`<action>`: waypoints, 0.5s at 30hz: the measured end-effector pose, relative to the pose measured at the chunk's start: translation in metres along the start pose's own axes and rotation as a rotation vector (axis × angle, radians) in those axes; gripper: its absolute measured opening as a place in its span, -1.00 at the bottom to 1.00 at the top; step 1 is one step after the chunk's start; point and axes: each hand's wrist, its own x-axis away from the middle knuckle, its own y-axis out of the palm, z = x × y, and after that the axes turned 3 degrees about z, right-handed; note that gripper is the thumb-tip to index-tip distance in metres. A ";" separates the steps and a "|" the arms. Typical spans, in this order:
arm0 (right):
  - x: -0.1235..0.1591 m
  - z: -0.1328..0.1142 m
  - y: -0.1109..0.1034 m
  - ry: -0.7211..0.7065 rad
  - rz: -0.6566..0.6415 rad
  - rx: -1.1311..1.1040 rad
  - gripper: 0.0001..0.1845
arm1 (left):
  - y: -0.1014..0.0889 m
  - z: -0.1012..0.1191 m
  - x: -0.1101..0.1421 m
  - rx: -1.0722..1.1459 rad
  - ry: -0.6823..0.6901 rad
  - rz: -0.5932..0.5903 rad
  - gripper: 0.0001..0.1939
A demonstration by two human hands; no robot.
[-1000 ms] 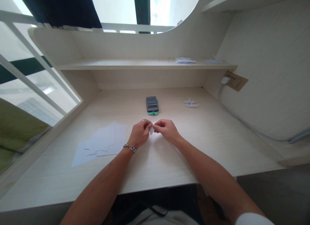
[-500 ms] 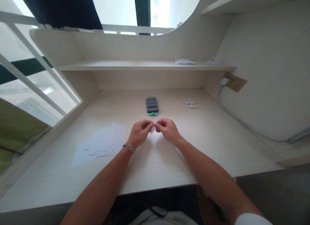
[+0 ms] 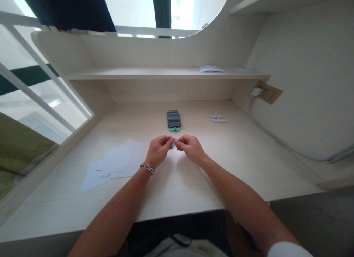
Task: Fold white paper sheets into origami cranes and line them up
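Note:
A small folded piece of white paper (image 3: 173,144) is pinched between my two hands above the middle of the desk. My left hand (image 3: 159,150), with a ring and a chain bracelet, grips its left side between thumb and fingers. On the right side my right hand (image 3: 190,146) pinches it in the same way. The fingers cover much of the paper, so its exact folds are hidden. Just beyond my hands lies a phone (image 3: 174,120) with a green lower edge and a blurred screen. Folded paper cranes (image 3: 217,117) rest to its right.
Several loose white sheets (image 3: 113,163) lie on the desk (image 3: 188,190) at left, with dark marks or strips on them. A shelf (image 3: 155,73) at the back bears folded paper (image 3: 210,68). A plugged-in cable (image 3: 279,140) runs along the right wall from a socket (image 3: 268,92).
My left fingers have shifted slightly on the folded paper, and a bit more of its top shows between my hands. My right hand has barely moved.

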 end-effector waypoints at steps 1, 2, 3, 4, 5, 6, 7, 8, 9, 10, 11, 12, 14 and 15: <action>0.000 0.000 -0.001 -0.006 0.011 0.004 -0.78 | 0.000 0.000 0.000 0.001 0.005 -0.004 -0.73; 0.000 0.000 -0.001 -0.012 0.011 0.017 -0.78 | -0.001 0.000 0.000 -0.025 0.019 0.001 -0.75; 0.000 -0.001 -0.001 -0.019 0.005 0.035 -0.78 | -0.002 0.000 0.001 -0.075 0.037 0.013 -0.77; 0.000 -0.001 -0.002 -0.032 -0.004 0.051 -0.78 | -0.003 0.001 0.001 -0.136 0.057 0.028 -0.80; 0.001 -0.002 -0.002 -0.049 -0.011 0.061 -0.77 | -0.003 0.003 0.002 -0.197 0.077 0.040 -0.82; 0.001 -0.003 -0.003 -0.069 -0.018 0.068 -0.75 | -0.004 0.005 0.003 -0.248 0.096 0.046 -0.84; 0.002 -0.005 -0.003 -0.090 -0.020 0.076 -0.74 | -0.004 0.006 0.004 -0.285 0.114 0.049 -0.85; 0.002 -0.006 -0.004 -0.110 -0.016 0.086 -0.74 | -0.004 0.008 0.005 -0.307 0.128 0.048 -0.86; 0.002 -0.007 -0.004 -0.127 -0.007 0.099 -0.75 | -0.003 0.009 0.006 -0.312 0.137 0.044 -0.86; 0.002 -0.008 -0.004 -0.140 0.011 0.112 -0.76 | -0.003 0.009 0.006 -0.300 0.137 0.047 -0.85; 0.002 -0.009 -0.005 -0.151 0.040 0.117 -0.77 | -0.002 0.009 0.006 -0.273 0.126 0.059 -0.84; 0.002 -0.009 -0.005 -0.162 0.078 0.110 -0.78 | -0.001 0.008 0.005 -0.238 0.106 0.084 -0.81; 0.002 -0.010 -0.005 -0.188 0.171 0.078 -0.80 | 0.000 0.006 0.003 -0.164 0.055 0.150 -0.71; 0.002 -0.010 -0.005 -0.207 0.214 0.066 -0.81 | 0.000 0.005 0.003 -0.130 0.021 0.162 -0.67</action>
